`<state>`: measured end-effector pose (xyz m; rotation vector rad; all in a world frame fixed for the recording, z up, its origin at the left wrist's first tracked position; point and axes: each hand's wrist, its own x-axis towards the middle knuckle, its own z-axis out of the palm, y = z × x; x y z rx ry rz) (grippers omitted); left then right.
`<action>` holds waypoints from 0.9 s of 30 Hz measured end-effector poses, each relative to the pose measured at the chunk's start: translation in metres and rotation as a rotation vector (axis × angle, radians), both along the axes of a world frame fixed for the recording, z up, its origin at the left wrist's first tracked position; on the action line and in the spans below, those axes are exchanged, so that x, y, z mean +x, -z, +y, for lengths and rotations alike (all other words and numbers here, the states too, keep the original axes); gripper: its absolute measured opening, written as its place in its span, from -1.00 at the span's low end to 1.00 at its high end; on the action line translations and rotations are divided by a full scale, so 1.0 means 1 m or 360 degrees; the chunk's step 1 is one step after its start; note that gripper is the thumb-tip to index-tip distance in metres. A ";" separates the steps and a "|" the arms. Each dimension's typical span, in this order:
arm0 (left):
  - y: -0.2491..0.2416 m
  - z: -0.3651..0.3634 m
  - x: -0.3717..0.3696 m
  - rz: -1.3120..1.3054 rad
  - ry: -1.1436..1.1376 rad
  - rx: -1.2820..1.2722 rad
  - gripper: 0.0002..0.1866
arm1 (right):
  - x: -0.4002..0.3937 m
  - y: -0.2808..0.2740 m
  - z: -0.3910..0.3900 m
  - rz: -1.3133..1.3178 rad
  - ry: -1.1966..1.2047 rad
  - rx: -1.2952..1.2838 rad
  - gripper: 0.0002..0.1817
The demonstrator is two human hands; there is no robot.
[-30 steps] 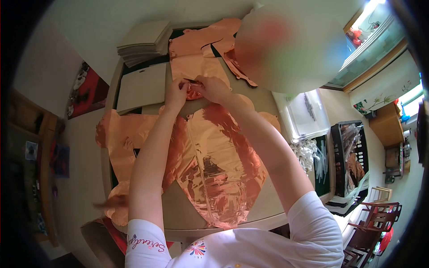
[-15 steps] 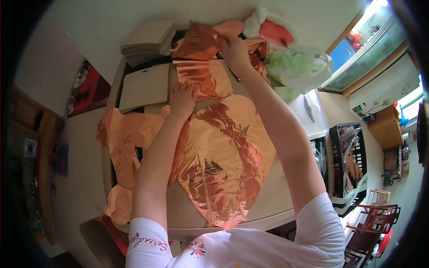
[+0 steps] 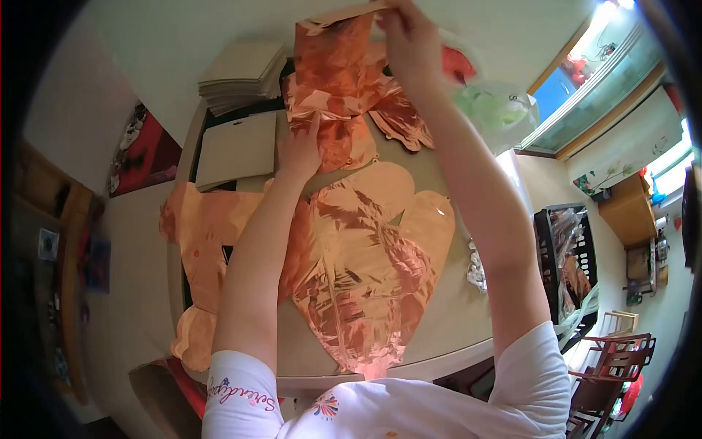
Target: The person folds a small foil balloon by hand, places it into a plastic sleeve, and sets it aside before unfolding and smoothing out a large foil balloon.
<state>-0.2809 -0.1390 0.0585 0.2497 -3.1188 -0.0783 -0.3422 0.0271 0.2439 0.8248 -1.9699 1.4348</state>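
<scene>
My right hand [image 3: 409, 36] is closed on the top edge of a shiny copper-coloured foil sheet [image 3: 333, 55], which hangs raised at the far side of the table. My left hand [image 3: 300, 150] rests on the lower left part of that foil, fingers apart and pointing away from me. Nearer to me lies a large flat copper foil piece [image 3: 358, 271] with rounded lobes at its top and a narrow tip at the table's front edge. Another foil piece [image 3: 201, 227] is spread to the left, partly behind my left forearm.
Stacked card sheets [image 3: 238, 69] and a flat card piece [image 3: 235, 150] sit at the far left. A plastic bag with green contents [image 3: 493, 106] and a red and white item [image 3: 457, 64] are at the far right. A black crate [image 3: 567, 256] stands beyond the right edge.
My right hand has moved up and to the right, lifting and stretching out the foil's far end. My left hand has stayed nearly in place on the foil.
</scene>
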 end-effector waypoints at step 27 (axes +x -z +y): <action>-0.242 0.060 0.156 0.1066 0.0852 0.2278 -0.75 | 0.201 -0.141 0.124 0.0119 -0.0497 0.0044 -0.88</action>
